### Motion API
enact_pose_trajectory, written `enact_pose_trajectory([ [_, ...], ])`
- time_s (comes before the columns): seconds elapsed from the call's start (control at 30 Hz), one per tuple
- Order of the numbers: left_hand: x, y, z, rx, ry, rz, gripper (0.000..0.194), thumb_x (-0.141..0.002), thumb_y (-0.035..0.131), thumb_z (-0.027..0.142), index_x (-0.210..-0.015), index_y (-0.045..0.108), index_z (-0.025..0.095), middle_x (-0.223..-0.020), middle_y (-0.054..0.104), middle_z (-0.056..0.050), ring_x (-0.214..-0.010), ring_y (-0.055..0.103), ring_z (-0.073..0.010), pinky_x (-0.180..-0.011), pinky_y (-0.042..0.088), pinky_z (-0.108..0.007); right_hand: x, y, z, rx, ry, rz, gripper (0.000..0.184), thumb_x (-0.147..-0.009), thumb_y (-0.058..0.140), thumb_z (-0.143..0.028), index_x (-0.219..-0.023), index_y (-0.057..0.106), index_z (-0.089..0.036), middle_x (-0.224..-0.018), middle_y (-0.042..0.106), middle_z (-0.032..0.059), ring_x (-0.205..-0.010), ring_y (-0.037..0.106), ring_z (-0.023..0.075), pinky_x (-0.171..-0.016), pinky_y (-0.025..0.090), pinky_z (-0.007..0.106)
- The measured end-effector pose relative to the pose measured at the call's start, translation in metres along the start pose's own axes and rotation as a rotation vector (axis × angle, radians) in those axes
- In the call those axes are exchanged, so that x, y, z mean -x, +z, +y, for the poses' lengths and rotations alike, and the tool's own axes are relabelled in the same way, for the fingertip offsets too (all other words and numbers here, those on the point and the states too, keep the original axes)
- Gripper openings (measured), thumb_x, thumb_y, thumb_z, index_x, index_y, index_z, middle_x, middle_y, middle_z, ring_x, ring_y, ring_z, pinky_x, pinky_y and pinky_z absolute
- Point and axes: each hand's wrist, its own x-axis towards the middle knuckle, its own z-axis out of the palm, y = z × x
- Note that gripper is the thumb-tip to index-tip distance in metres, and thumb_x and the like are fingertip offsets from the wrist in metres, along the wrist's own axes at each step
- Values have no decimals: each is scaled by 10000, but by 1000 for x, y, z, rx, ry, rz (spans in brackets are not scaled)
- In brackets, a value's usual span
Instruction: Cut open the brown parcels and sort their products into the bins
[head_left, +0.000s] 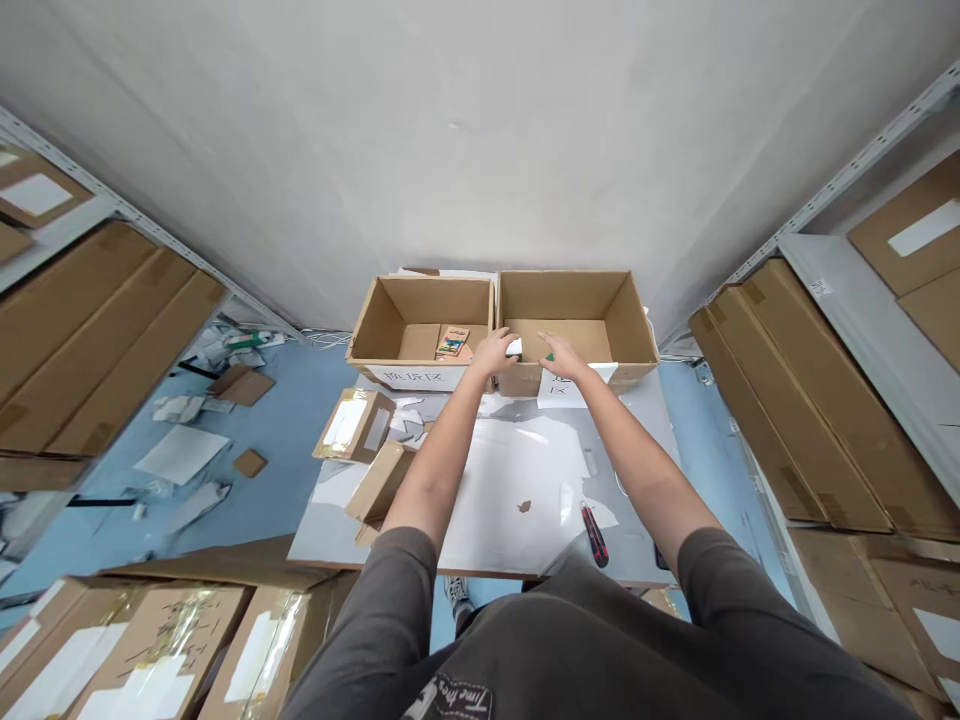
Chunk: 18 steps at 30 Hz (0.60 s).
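Both my arms reach forward over the white table [525, 480] to the right open cardboard box [630, 310]. My left hand [493, 352] is closed on a small white item [514, 346] at that box's front left corner. My right hand [561, 356] hovers over the box's front edge, fingers curled around a small green-marked piece [550, 357] I cannot make out. The left open cardboard box [382, 320] holds a small colourful packet [452, 342] on its floor.
Small taped cartons [354, 424] lie at the table's left. A red-handled utility knife [595, 533] rests near the front edge. Flat cardboard stacks fill the shelves on the left [97, 330] and right [795, 400]. Paper scraps litter the blue floor [187, 440]. More cartons [150, 650] sit by me.
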Motion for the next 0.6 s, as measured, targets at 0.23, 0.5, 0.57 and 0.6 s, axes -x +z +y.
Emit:
enact_pose_trajectory([
  [0.23, 103, -27, -28, -37, -80, 67, 618, -963, 741, 336, -1556, 608, 225, -1708, 485, -153, -1583, 456, -330, -1311, 384, -469, 66, -2, -43, 99, 55, 100, 747, -995, 647, -383, -1695, 453, -209, -1762, 416, 150, -1624, 395, 371, -1322, 369, 589],
  [0.5, 268, -50, -83, -44, -183, 102, 676, -974, 729, 344, -1611, 555, 199, -1721, 466, -158, -1589, 438, -343, -1309, 385, -470, 136, 58, -147, 198, 13, 99, 760, -1008, 681, -340, -1704, 431, -168, -1781, 369, 173, -1634, 355, 325, -1345, 342, 468],
  [0.57, 308, -47, -100, -42, -204, 84, 687, -967, 734, 349, -1613, 554, 198, -1727, 457, -157, -1600, 422, -343, -1317, 372, -464, 150, 89, -177, 191, -9, 77, 770, -997, 685, -339, -1707, 432, -181, -1785, 363, 166, -1638, 351, 343, -1339, 355, 506],
  [0.6, 326, -43, -109, -39, -215, 71, 690, -965, 734, 355, -1614, 555, 203, -1727, 457, -152, -1605, 414, -341, -1320, 369, -460, 157, 107, -192, 187, -20, 65, 775, -990, 687, -342, -1707, 435, -188, -1783, 366, 166, -1638, 353, 354, -1336, 358, 532],
])
